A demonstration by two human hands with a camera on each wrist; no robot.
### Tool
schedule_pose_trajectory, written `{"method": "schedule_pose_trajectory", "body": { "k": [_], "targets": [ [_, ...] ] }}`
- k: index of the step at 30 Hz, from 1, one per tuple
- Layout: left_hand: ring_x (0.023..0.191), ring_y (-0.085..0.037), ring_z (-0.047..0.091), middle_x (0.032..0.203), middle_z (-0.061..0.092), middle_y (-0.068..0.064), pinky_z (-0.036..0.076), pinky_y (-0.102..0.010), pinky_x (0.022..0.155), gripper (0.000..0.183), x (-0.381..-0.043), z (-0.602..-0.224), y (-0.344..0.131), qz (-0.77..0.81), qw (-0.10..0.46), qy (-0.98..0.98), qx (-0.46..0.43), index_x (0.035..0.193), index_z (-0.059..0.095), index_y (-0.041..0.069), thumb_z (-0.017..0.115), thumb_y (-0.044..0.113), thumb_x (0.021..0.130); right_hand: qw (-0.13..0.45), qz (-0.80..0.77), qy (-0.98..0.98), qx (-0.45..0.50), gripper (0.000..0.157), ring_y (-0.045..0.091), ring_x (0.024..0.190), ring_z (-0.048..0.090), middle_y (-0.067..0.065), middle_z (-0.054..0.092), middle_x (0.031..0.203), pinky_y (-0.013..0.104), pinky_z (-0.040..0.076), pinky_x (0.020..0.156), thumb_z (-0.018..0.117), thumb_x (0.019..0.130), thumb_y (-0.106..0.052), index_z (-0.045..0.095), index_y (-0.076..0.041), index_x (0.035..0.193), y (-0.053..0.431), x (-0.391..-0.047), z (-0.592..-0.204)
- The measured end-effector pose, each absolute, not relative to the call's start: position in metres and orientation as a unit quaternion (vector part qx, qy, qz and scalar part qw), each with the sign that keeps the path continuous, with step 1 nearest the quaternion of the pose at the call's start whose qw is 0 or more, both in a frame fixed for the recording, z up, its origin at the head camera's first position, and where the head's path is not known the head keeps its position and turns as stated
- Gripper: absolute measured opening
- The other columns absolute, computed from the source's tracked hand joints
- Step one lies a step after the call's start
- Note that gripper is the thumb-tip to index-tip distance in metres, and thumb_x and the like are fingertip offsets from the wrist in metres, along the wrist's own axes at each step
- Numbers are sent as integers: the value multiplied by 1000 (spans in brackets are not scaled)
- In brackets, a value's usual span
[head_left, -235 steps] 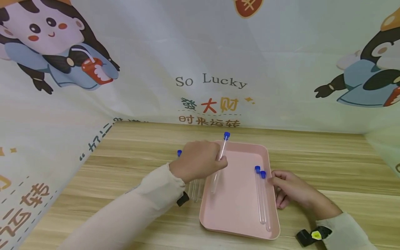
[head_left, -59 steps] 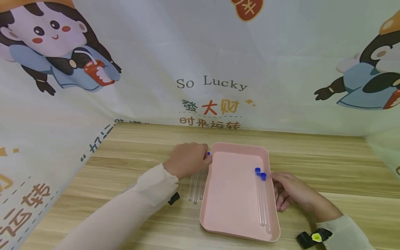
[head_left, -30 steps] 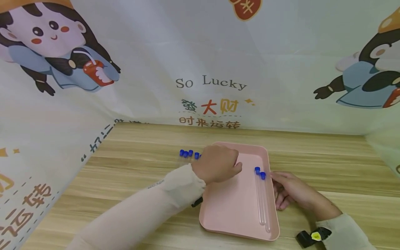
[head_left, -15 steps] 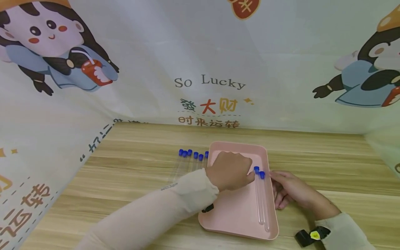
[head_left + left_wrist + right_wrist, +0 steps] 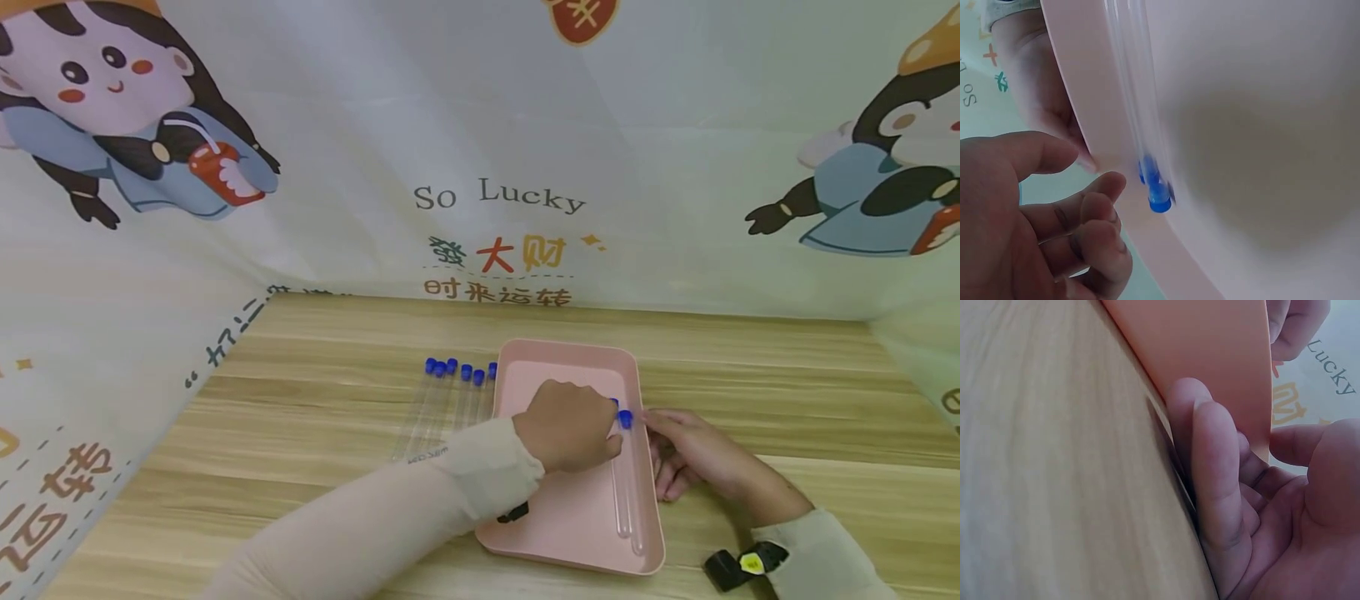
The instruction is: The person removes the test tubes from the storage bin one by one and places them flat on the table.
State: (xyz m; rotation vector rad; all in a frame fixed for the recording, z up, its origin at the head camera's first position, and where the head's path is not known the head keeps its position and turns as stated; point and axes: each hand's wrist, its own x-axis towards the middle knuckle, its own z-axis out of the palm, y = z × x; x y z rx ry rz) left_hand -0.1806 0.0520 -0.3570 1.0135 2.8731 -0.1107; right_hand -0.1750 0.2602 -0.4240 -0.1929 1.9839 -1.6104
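Two clear test tubes (image 5: pixel 621 492) with blue caps (image 5: pixel 626 420) lie side by side along the right wall of the pink tray (image 5: pixel 551 537). My left hand (image 5: pixel 570 429) is over the tray, right beside the capped ends. In the left wrist view, a gap shows between my left hand's loosely bent fingers (image 5: pixel 1102 234) and the blue caps (image 5: pixel 1160 203), and the hand holds nothing. My right hand (image 5: pixel 697 458) holds the tray's right side, thumb at the rim and bent fingers (image 5: pixel 1216 469) against the outer wall.
Several more blue-capped test tubes (image 5: pixel 478 377) lie in a row on the wooden table (image 5: pixel 315 400), just left of the tray; my left sleeve (image 5: pixel 420 492) covers their lower ends. A printed cloth (image 5: pixel 360 125) hangs behind the table and along both sides.
Earlier, my left hand held a test tube over the tray, then was at the row on the left. It has since moved right, empty, to the two tubes. My right hand stays put.
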Motion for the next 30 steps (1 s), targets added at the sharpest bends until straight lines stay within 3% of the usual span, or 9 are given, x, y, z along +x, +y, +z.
{"method": "schedule_pose_trajectory", "body": {
  "k": [9, 17, 23, 30],
  "targets": [
    [73, -14, 67, 87, 72, 3, 52, -34, 62, 33, -180, -365, 62, -65, 59, 944, 319, 90, 72, 19, 60, 49, 94, 281, -599, 747, -69, 51, 12, 53, 65, 3, 60, 76, 30, 55, 50, 34, 108, -40, 53, 7, 113, 259, -175, -423],
    [58, -10, 55, 71, 64, 6, 49, -32, 57, 33, -180, -374, 68, -73, 67, 940, 326, 78, 66, 19, 61, 48, 94, 279, -599, 747, -68, 53, 13, 53, 65, 4, 61, 77, 30, 55, 50, 34, 108, -40, 51, 9, 120, 260, -174, -422],
    [59, -9, 53, 71, 64, 6, 49, -31, 58, 36, -177, -378, 69, -80, 82, 940, 320, 75, 64, 20, 60, 49, 94, 281, -599, 747, -68, 50, 12, 52, 65, 3, 57, 76, 30, 55, 49, 34, 108, -39, 52, 6, 114, 260, -175, -423],
    [58, -9, 53, 68, 61, 6, 48, -30, 58, 39, -175, -380, 69, -85, 85, 943, 312, 71, 61, 20, 59, 51, 95, 281, -598, 748, -68, 53, 12, 53, 65, 3, 59, 76, 31, 56, 50, 35, 108, -41, 52, 7, 118, 261, -176, -425]
  ]
}}
